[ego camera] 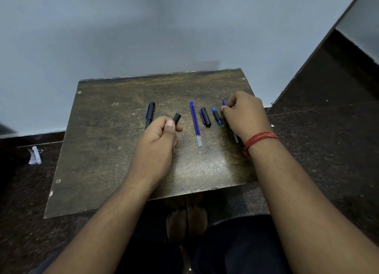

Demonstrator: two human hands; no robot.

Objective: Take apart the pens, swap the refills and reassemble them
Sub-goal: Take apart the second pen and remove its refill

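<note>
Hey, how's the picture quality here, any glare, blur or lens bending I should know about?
Head view: dim, soft light; a pale sheen on the table near its front edge; wide-angle bending curves the wall and floor lines at the borders; the refills and both hands, left and right, are slightly soft but readable.

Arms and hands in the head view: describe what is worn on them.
Both forearms are bare, with no sleeves in view. The right hand has a red thread band wound in several strands round its wrist. The left hand wears nothing: no ring, watch or glove.
</note>
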